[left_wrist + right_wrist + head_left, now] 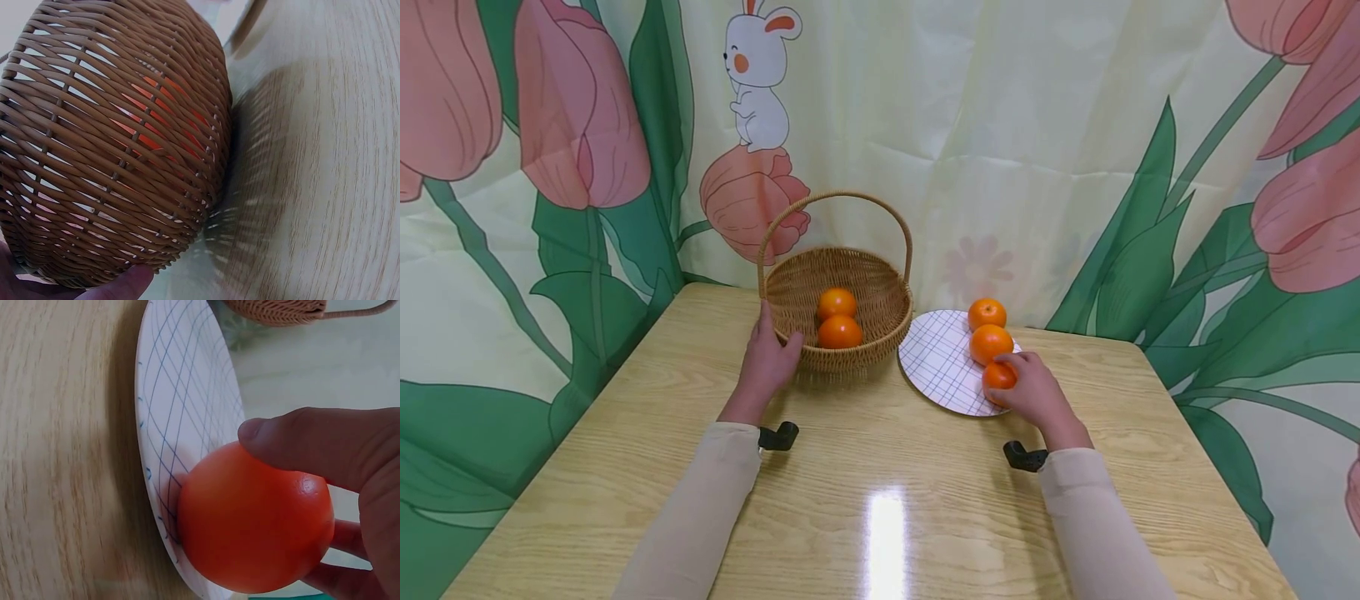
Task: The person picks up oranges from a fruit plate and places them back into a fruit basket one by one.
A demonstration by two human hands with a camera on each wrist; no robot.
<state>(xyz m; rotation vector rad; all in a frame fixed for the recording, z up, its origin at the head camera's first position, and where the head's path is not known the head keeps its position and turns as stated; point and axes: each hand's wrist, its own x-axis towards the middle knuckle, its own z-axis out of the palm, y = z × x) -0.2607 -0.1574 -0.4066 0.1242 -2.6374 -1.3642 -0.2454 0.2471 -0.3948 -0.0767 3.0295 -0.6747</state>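
At the back of the table stands a wicker basket [880, 302] with a tall arched handle. Two round orange fruits [837, 303] lie inside it, glimpsed through the weave in the left wrist view. My left hand [767, 354] grips the basket's left side, thumb at the near rim. To the right, a round white plate [934, 360] with a blue grid pattern carries three fruits in a row. My right hand [1033, 387] holds the nearest one, a smooth orange-red round fruit [256, 519], between thumb and fingers, low over the plate's edge. Behind it sit two oranges [991, 343].
The wooden table [820, 500] has a bright light reflection near its front. A curtain [1000, 125] printed with tulips and a rabbit hangs close behind the basket and plate. Black wrist mounts [778, 437] stick out from both sleeves.
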